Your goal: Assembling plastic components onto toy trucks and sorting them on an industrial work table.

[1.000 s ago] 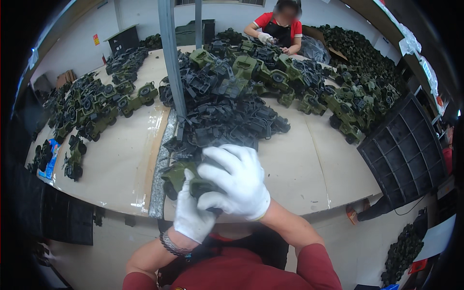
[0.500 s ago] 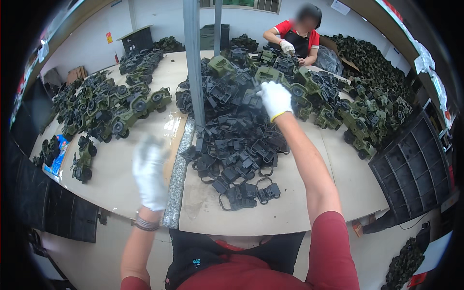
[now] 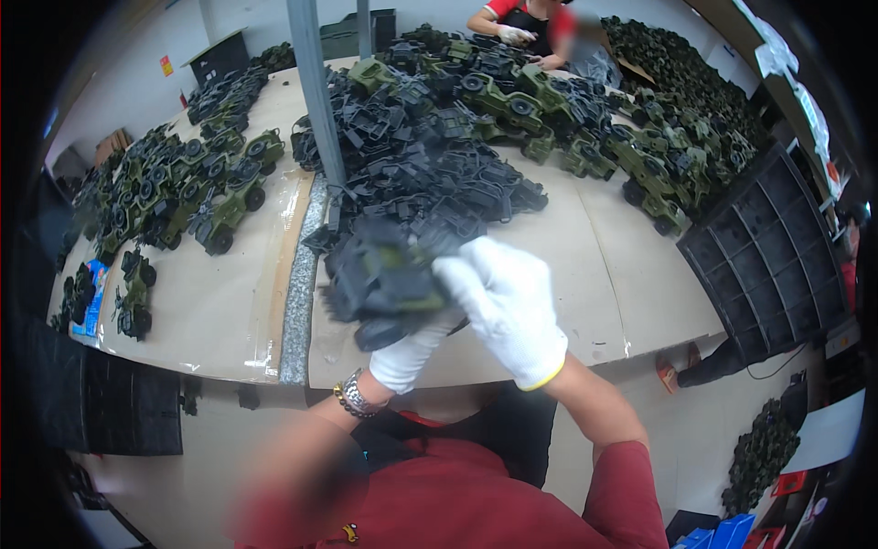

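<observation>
a small red and yellow sign [image 3: 166,65] sticks on the pale wall at the far left. a flat blue packet [image 3: 91,302] lies on the left edge of the table [image 3: 594,284], under a few small toy parts. low on the right, on the floor, stand blue boxes [image 3: 722,531] and a red box [image 3: 788,482]. a big dark tray with many square holes [image 3: 764,256] leans at the right end of the table.

the toy car [image 3: 389,279] is dark grey with some green on it. it is up in the air, just over the near edge of the table, in front of the big heap of dark parts [image 3: 430,174]. it looks blurry, so its small bits are hard to make out.

both hands wear white gloves. the right hand [image 3: 508,306] is on the right side of the toy car, its fingers curled tight on that end. the left hand [image 3: 412,352] is under the toy car and touches it from below, with a dark wheel just over the glove. how far the left fingers wrap around cannot be told, since the toy hides them. a metal bracelet [image 3: 352,396] sits on the left wrist.

green toy cars [image 3: 197,188] stand in rows at the left of the table, and more green toy trucks [image 3: 631,156] lie at the far right. a grey metal pole [image 3: 315,91] stands up from the middle of the table. another person [image 3: 526,23] in a red top works at the far side.
</observation>
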Demonstrator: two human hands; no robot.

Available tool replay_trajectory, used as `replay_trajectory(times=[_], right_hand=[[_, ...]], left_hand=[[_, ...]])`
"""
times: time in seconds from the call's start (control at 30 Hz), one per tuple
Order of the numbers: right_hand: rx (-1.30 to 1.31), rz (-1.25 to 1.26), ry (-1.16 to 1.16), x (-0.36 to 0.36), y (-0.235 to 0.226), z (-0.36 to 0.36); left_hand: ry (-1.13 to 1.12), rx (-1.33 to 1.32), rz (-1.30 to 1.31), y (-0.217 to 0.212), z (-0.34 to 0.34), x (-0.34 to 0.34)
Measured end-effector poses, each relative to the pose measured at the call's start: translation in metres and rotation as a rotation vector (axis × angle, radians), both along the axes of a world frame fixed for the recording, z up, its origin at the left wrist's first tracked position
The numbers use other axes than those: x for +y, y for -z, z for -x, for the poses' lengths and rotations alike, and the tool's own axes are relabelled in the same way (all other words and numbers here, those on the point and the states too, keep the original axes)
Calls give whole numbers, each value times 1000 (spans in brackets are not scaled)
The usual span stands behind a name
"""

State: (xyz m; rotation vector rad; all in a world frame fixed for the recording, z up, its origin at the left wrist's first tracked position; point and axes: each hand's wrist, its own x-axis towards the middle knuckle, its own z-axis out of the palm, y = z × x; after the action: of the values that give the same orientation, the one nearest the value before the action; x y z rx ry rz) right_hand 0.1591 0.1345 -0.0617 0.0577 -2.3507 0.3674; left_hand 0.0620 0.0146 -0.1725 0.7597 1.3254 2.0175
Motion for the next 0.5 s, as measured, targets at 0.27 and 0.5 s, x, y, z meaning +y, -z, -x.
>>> replay_trajectory(times=[0.27, 0.5], right_hand=[[-252, 38, 445, 222, 94, 44], [-500, 128, 379, 304, 185, 57]], left_hand=[[36, -471, -77, -39, -19, -69], [170, -963, -135, -24, -31, -115]])
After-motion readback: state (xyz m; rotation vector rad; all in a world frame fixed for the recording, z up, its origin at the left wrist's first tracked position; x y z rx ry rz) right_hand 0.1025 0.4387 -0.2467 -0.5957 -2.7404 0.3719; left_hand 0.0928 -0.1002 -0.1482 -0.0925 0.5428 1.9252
